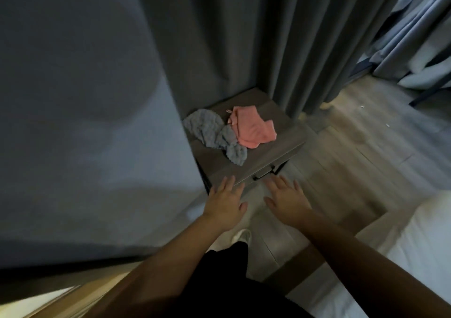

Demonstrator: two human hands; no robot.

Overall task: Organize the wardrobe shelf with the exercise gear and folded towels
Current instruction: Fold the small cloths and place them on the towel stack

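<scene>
Beside the curtain point(244, 37), the table point(268, 149) carries a crumpled grey towel point(212, 132) and pink towel point(251, 128), folding evidently pending; left hand point(225, 205) and right hand point(286, 200) hover near, released, grasping nothing.

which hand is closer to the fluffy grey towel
Left. The left hand reaches over the front edge of the side table, just short of the grey towel; the right hand hovers farther right, by the drawer handle.
</scene>
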